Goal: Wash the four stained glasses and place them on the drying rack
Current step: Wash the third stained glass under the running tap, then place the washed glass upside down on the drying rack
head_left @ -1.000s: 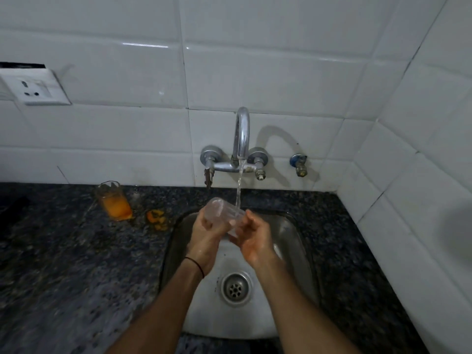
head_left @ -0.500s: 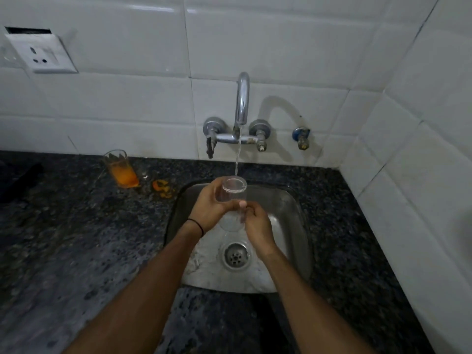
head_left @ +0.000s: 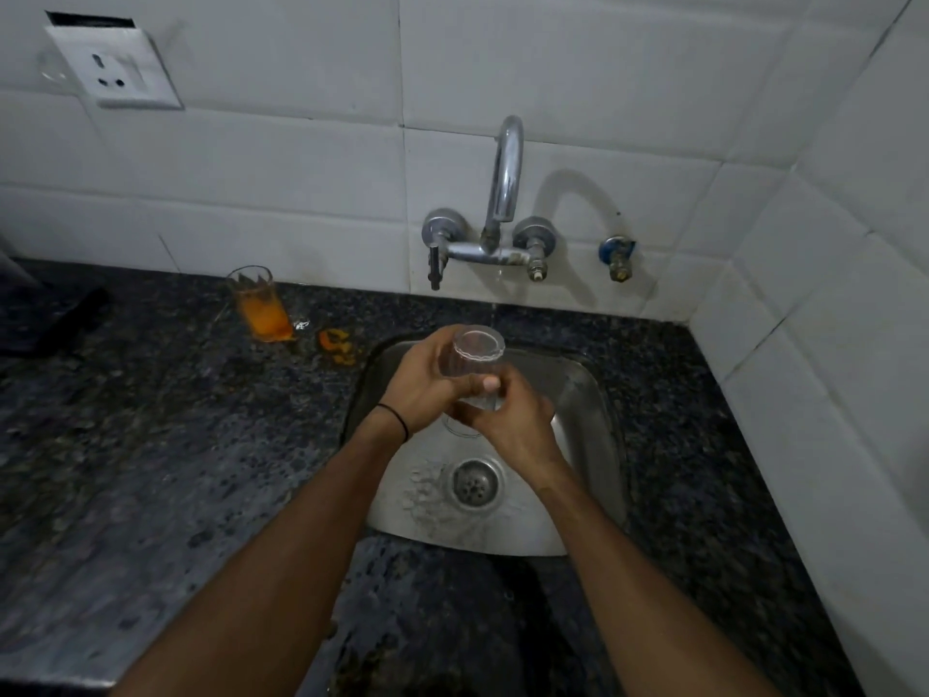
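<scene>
1. Behind and to the right, a white tiled wall (head_left: pixel 301 158) closes off the corner.
2. A dark speckled stone desk (head_left: pixel 151 470) runs along it.
3. A steel sink (head_left: pixel 588 394) is set into the desk near the corner.
4. A chrome tap (head_left: pixel 505 183) is fixed to the wall above the sink, and a thin stream of water (head_left: pixel 494 309) falls from it.
5. A white socket (head_left: pixel 118 72) sits high on the wall at the left.
6. The left grip (head_left: pixel 422 384) is curled round the side of a clear glass (head_left: pixel 472 359).
7. The right grip (head_left: pixel 513 420) wraps the glass's lower part, thumb across its front.
8. The clear glass is held over the sink, mouth up and tilted toward the camera, its rim just under the stream.
9. An orange-stained glass (head_left: pixel 259 304) stands upright on the desk, left of the sink.
10. A round drain (head_left: pixel 475 482) lies in the sink floor below the hands.
11. An orange spill (head_left: pixel 338 344) marks the desk between the stained glass and the sink.
12. A blue valve (head_left: pixel 617 254) sits on the wall right of the tap.
</scene>
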